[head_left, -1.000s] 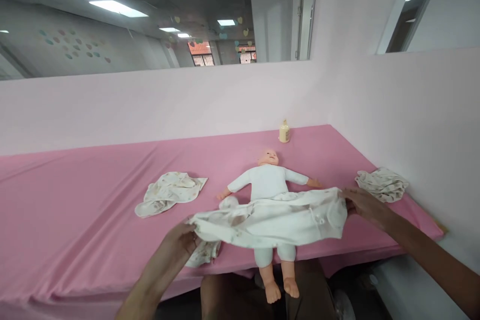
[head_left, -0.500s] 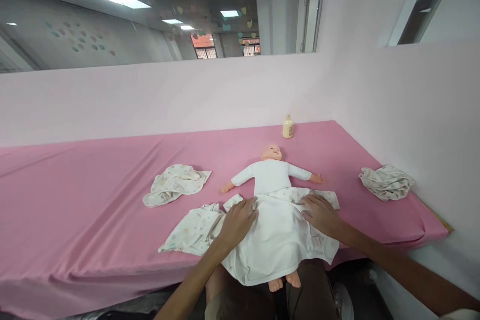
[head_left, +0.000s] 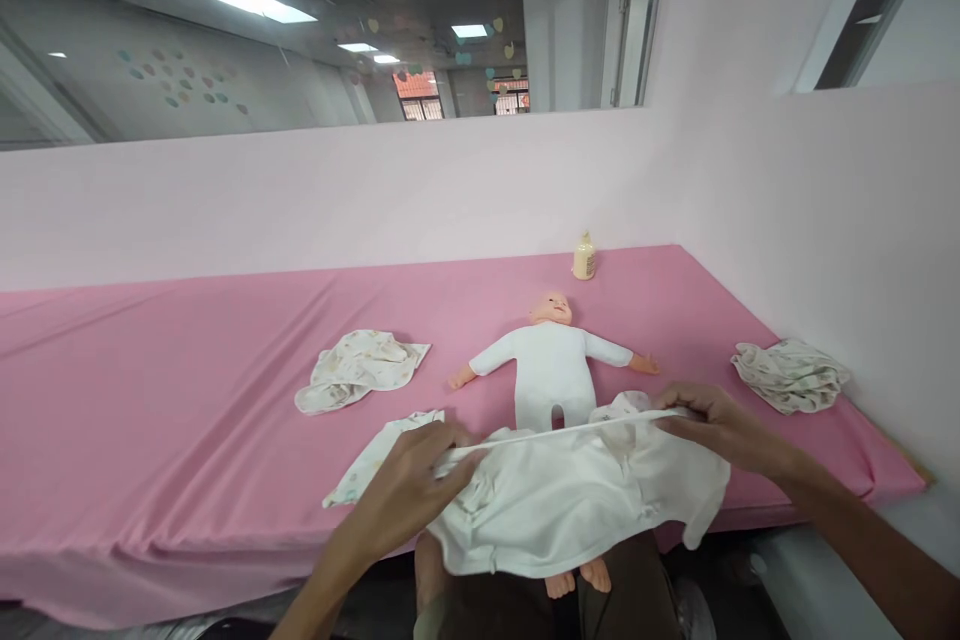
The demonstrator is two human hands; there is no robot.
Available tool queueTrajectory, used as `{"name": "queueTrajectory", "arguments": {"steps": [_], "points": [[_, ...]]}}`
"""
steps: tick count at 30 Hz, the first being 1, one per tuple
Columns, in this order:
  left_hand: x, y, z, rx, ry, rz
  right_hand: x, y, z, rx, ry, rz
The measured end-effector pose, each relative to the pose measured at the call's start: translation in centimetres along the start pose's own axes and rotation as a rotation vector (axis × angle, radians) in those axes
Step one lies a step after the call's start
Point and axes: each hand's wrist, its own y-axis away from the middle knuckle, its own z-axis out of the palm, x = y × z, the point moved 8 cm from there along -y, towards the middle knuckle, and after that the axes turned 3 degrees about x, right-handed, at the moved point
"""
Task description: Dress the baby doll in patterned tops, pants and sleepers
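A white baby garment point(head_left: 570, 490) is stretched between my two hands, its upper edge pulled nearly straight. My left hand point(head_left: 420, 480) pinches that edge at the left, and my right hand point(head_left: 712, 425) pinches it at the right. Behind the cloth a baby doll point(head_left: 553, 370) in a white body lies on its back, head away from me, arms spread. The garment hides its lower legs; the bare feet show below the hem. Partly behind my left hand lies a patterned baby cloth point(head_left: 379, 455).
A pink sheet point(head_left: 187, 400) covers the table. One crumpled patterned cloth point(head_left: 364, 370) lies left of the doll, another bunched cloth point(head_left: 791, 375) near the right edge. A cream pump bottle point(head_left: 583, 257) stands at the back, by the wall point(head_left: 337, 200).
Both hands have gripped the white garment and lifted its upper edge toward me, off the doll's waist. More of the doll's lower body now shows.
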Motion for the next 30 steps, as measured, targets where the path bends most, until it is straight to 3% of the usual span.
{"name": "queueTrajectory", "arguments": {"steps": [4,8,13,16,19,22,24,27,30], "points": [[1.3,1.9,-4.5,0.037,0.002,0.104,-2.6,1.4,-1.6,0.046,-0.072,-0.016],[-0.3,1.4,-8.3,0.064,-0.021,0.034,-6.2,0.6,-1.7,0.047,-0.209,-0.069],[-3.8,-3.1,-14.0,0.211,-0.168,-0.205,-11.5,-4.0,0.4,0.013,-0.441,-0.031],[-6.7,-7.7,-15.4,0.216,-0.188,-0.261,-13.3,-9.6,2.1,-0.029,-0.482,-0.059],[-11.7,-13.3,-13.6,0.153,-0.266,-0.305,-12.3,-17.3,3.6,-0.008,-0.396,-0.082],[-17.5,-18.0,-8.6,-0.016,-0.492,-0.338,-8.8,-25.0,4.4,0.146,-0.095,-0.001],[-20.6,-20.0,-5.4,-0.021,-0.539,-0.399,-6.5,-28.5,4.7,0.26,0.133,0.067],[-22.9,-21.4,-1.2,-0.003,-0.578,-0.451,-4.2,-31.4,5.4,0.344,0.275,0.117],[-22.9,-22.2,1.3,0.044,-0.565,-0.451,-3.4,-32.5,5.9,0.376,0.377,0.115]]}}
